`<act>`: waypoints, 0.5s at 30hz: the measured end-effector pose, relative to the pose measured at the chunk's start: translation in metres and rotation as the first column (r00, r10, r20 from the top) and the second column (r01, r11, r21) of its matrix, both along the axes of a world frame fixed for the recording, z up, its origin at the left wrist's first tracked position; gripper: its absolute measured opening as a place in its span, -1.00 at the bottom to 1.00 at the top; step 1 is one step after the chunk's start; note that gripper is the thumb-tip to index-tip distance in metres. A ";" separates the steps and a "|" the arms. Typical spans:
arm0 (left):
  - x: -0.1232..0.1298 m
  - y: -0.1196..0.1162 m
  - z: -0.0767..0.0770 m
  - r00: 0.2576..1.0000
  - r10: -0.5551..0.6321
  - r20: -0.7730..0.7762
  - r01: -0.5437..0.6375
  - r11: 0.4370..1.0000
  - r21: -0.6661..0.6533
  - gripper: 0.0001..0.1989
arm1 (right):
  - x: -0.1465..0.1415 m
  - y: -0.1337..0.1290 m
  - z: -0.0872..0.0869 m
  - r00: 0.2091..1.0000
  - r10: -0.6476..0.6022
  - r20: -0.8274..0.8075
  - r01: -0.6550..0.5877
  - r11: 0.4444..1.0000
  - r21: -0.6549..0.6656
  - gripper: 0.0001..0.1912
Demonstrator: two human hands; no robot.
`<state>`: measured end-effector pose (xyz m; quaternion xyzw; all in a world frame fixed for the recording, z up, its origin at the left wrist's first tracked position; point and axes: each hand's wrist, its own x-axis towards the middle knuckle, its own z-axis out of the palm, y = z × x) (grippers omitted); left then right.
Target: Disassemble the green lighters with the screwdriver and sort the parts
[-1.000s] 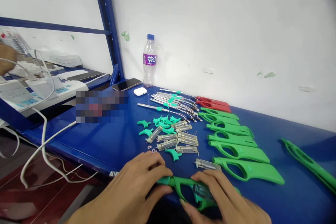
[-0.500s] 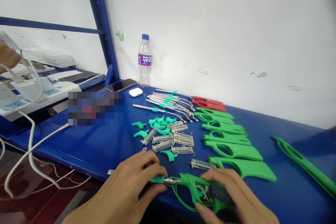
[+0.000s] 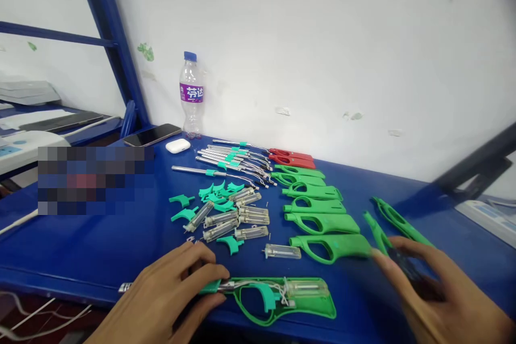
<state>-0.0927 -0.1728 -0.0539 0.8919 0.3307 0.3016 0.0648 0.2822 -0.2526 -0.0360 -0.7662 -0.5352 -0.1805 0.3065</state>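
Observation:
My left hand (image 3: 181, 290) pinches the teal-banded metal lighter tube (image 3: 228, 286) at the narrow end of an open green lighter shell half (image 3: 324, 306). Inside that half lie a teal trigger (image 3: 268, 296), thin white wires and a clear fuel tank (image 3: 308, 287). My right hand (image 3: 431, 285), blurred, is off to the right, closed around another green shell half (image 3: 378, 232). Something dark, which I cannot make out, also shows in its grip. Nearest the open half lies a single clear fuel tank (image 3: 282, 251).
Behind are loose teal triggers (image 3: 229, 244), several clear tanks (image 3: 252, 233), wired metal tubes (image 3: 197, 171), green lighter shells (image 3: 332, 223) and red ones (image 3: 292, 158). A bottle (image 3: 191, 99), a phone (image 3: 153, 134) and a white case (image 3: 178, 145) stand further back. A power strip (image 3: 489, 220) is at right.
My right hand has moved right, lifting the upper green shell half away and exposing the tank, trigger and wires. The left hand still grips the tube. The view has turned right.

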 end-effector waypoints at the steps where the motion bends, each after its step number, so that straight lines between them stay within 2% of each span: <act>1: -0.001 0.001 -0.003 1.000 0.005 -0.017 -0.005 0.999 0.038 -0.75 | 0.014 0.004 -0.004 0.999 -0.023 0.045 0.024 1.000 -0.019 -0.28; 4: -0.002 0.001 -0.008 0.998 0.027 -0.062 -0.015 0.984 0.176 -0.66 | 0.038 0.015 -0.012 0.992 -0.072 0.108 0.085 0.989 -0.121 -0.19; 7: 0.007 -0.001 -0.002 1.000 0.013 -0.019 -0.008 0.969 0.249 -0.70 | 0.032 0.016 -0.007 0.984 -0.092 0.155 0.105 0.992 -0.073 -0.22; 9: 0.016 -0.001 0.005 1.000 -0.029 0.001 0.028 0.969 0.246 -0.73 | 0.015 0.011 0.001 0.989 0.042 0.141 -0.042 0.999 -0.001 -0.33; 10: 0.021 -0.001 0.009 0.998 -0.060 -0.024 0.064 0.971 0.232 -0.71 | 0.005 0.009 0.004 0.978 0.177 0.110 -0.179 0.984 0.013 -0.44; 11: 0.025 0.000 0.012 0.994 -0.091 -0.066 0.103 0.971 0.215 -0.71 | -0.005 0.007 0.006 0.941 0.330 0.069 -0.331 0.944 0.003 -0.56; 13: 0.031 0.004 0.017 0.980 -0.135 -0.149 0.162 0.970 0.182 -0.72 | -0.024 0.004 0.006 0.823 0.569 -0.008 -0.568 0.821 -0.061 -0.79; 15: 0.035 0.007 0.017 0.972 -0.136 -0.194 0.168 0.973 0.156 -0.76 | -0.037 0.004 0.000 0.729 0.682 -0.060 -0.683 0.717 -0.139 -0.85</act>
